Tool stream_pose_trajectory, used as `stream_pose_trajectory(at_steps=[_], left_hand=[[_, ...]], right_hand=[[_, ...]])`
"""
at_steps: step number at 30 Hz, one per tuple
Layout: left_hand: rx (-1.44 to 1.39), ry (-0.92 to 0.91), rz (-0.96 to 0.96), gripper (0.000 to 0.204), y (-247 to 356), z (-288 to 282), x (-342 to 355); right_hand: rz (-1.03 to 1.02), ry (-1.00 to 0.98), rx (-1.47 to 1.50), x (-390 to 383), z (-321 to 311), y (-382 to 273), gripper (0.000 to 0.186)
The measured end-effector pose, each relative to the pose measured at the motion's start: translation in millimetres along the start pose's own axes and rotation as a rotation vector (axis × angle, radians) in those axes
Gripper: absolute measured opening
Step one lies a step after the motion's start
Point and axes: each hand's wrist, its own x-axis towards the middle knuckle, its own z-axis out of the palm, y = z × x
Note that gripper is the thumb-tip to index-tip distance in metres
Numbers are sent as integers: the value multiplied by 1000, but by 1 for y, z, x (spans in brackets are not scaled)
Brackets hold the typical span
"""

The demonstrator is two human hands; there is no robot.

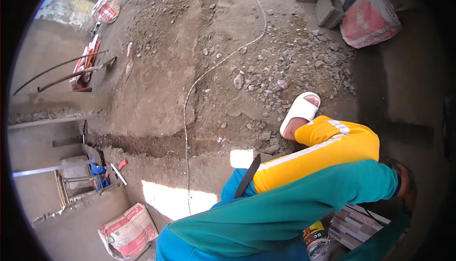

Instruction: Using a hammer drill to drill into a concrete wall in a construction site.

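My left arm, in a teal sleeve, stretches across to the right edge. At its end, my left hand is beside the shaded grey wall. The hand is dark and partly cut by the rim, so its fingers and anything in them cannot be made out. Another dark teal sleeve shows at the lower right; my right hand is not distinguishable there. Below the left arm lie wood-patterned tiles and a yellow and black bag.
A yellow-trousered leg with a white slide stands by loose rubble. A twisted cord crosses the dirt floor. Around are a trowel, long-handled tools, a concrete block and cement bags.
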Motion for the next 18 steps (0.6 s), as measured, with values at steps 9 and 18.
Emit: stream_pose_trajectory(at_steps=[9,18], left_hand=[[-119,40,-57,38,-28,10,27],[-121,95,-127,39,-1,23,29]], right_hand=[[62,-12,-44,1,11,9,63],[62,-22,-76,1,0,20,64]])
